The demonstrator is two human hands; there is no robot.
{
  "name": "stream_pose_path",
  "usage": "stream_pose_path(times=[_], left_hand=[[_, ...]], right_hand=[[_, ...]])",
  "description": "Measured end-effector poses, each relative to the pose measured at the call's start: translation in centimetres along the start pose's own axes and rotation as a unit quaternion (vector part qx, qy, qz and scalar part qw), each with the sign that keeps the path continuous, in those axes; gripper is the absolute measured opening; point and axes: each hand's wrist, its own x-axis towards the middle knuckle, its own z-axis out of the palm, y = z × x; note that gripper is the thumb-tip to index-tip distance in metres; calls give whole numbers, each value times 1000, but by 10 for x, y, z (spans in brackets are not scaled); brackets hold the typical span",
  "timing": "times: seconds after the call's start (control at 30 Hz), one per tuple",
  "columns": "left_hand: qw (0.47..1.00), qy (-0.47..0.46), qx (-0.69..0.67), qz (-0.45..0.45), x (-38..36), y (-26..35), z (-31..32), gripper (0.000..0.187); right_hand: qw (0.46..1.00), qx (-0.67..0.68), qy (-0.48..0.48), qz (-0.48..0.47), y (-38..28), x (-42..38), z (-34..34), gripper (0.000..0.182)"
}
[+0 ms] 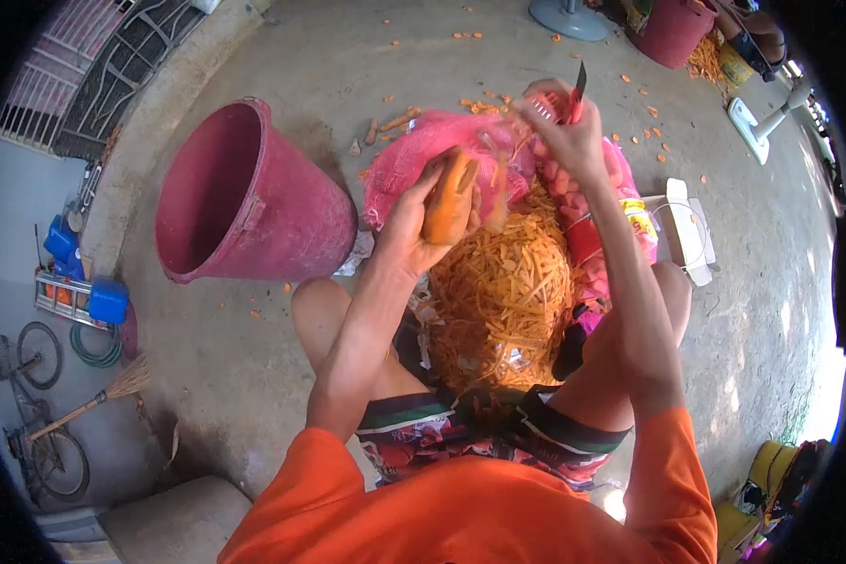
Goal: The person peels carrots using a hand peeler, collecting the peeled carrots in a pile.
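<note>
My left hand (414, 221) is wrapped round a thick, partly peeled carrot (451, 199), held above a heap of orange peelings (503, 291). Up and to the right, my right hand (578, 136) is closed on a red-handled tool with a dark pointed blade (579, 83). A red piece with pale slots shows by its fingers; motion blurs it. Between the hands, a pale streak like a strip of peel is smeared. Pink mesh sacks lie beyond the heap, the left one (404, 169) crumpled and the right one (620, 179) with roundish contents.
To the left a large reddish-pink tub (324, 207) lies tilted, its mouth facing left. A white open box (683, 230) stands right of my knee. Carrot scraps dot the concrete floor (329, 56). Another person's leg (766, 42) and a pink tub (672, 33) are at the top right.
</note>
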Motion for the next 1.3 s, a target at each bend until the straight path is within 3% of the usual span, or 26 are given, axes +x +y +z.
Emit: stream_pose_path(times=[0.07,0.1,0.13,0.2,0.23,0.33,0.37,0.4,0.47,0.5,0.53,0.6,0.67,0.7,0.73,0.77,0.8,0.83,0.87,0.93,0.97,1.07,1.13,1.23,1.27,1.3], left_hand=[[995,-89,50,14,5,2,-15,32],[997,-31,59,37,9,1,-10,32],[997,-35,61,37,11,1,-7,32],[994,-37,91,42,5,-5,-7,27],[994,-32,85,62,5,-5,-13,30],[993,-112,28,-21,5,5,-17,31],[998,-55,17,-5,3,2,-5,32],[998,-57,18,-5,5,0,-3,32],[1000,-12,-2,-4,5,-2,-4,32],[992,-116,35,-19,3,-1,-13,33],[993,-114,35,-22,1,-2,-16,33],[994,-57,93,-5,5,1,-13,31],[995,-17,103,12,5,-2,-3,30],[992,-4,119,49,8,-4,3,33],[987,19,136,80,5,-9,-2,37],[988,26,137,74,1,-9,-9,37],[989,-24,142,39,-1,-3,-14,36],[986,-75,147,6,0,1,-15,36],[986,-81,149,10,6,2,-14,36],[994,7,103,35,3,-4,5,34],[990,-41,128,29,-7,-5,14,35],[988,-61,141,-6,-5,-2,-5,38],[990,-43,130,-15,-4,-3,-2,39],[993,0,117,20,0,-7,4,37],[991,-41,126,33,3,-6,3,36],[987,-77,134,44,2,-6,-2,34]], right_hand=[[989,3,-87,-122,-36,-21,19,15],[975,-34,-192,-104,-48,-31,24,18],[957,-43,-225,-175,-58,-33,30,23],[991,24,-93,-92,-10,-27,30,24],[997,-75,-25,6,-5,-15,13,24],[998,49,-33,17,-19,-13,12,21],[991,4,-102,-85,-39,-25,21,21],[968,-40,-166,-186,-54,-32,28,20],[950,-65,-208,-224,-45,-27,25,20],[987,-34,-122,-95,-26,-20,16,20],[999,-6,-33,33,-12,-11,6,20],[997,-22,-18,78,-14,-5,2,18],[982,-17,-76,-169,-29,-27,26,15],[944,-85,-201,-249,-55,-29,25,16],[946,-80,-199,-241,-44,-28,21,16],[989,-25,-130,-73,-26,-20,9,18],[994,27,-57,90,-22,-8,1,20],[995,-22,-20,100,-20,-2,-4,22],[995,-23,-20,93,-16,-5,1,22],[976,-55,-104,-182,-38,-28,24,20],[976,-56,-103,-182,-33,-24,22,20],[999,1,-22,32,4,-14,7,21],[1000,-6,8,14,-10,-4,-1,23],[970,-24,-164,-176,-55,-32,21,24],[955,-51,-204,-207,-66,-36,27,25],[969,-29,-184,-164,-55,-33,26,25]])
